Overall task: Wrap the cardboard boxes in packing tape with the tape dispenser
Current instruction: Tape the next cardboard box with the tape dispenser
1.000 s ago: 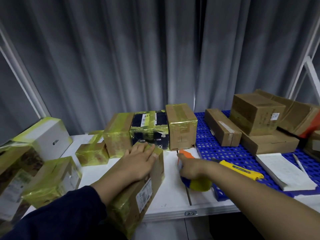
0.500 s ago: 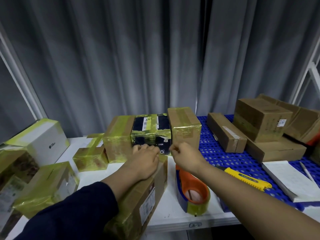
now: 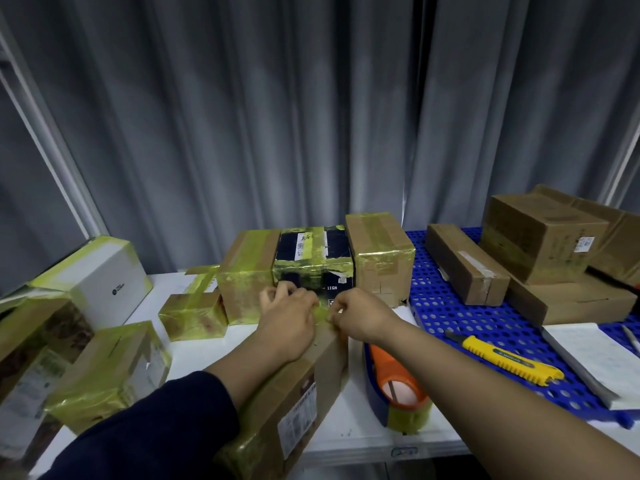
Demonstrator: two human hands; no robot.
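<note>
- Cardboard box [image 3: 304,382] is lying at the worktop's [image 3: 349,431] front edge, partly wrapped in yellow-green tape [image 3: 321,316];
- left hand [image 3: 287,320] is pressing its top, fingers curling over the far end;
- right hand [image 3: 360,317] is pinching the tape there;
- tape dispenser [image 3: 398,386] is lying just right of the box, touched by neither hand.

We cannot read the label [image 3: 298,421] on the cardboard box [image 3: 322,365], and the right edge cuts off the notepad [image 3: 588,358].
</note>
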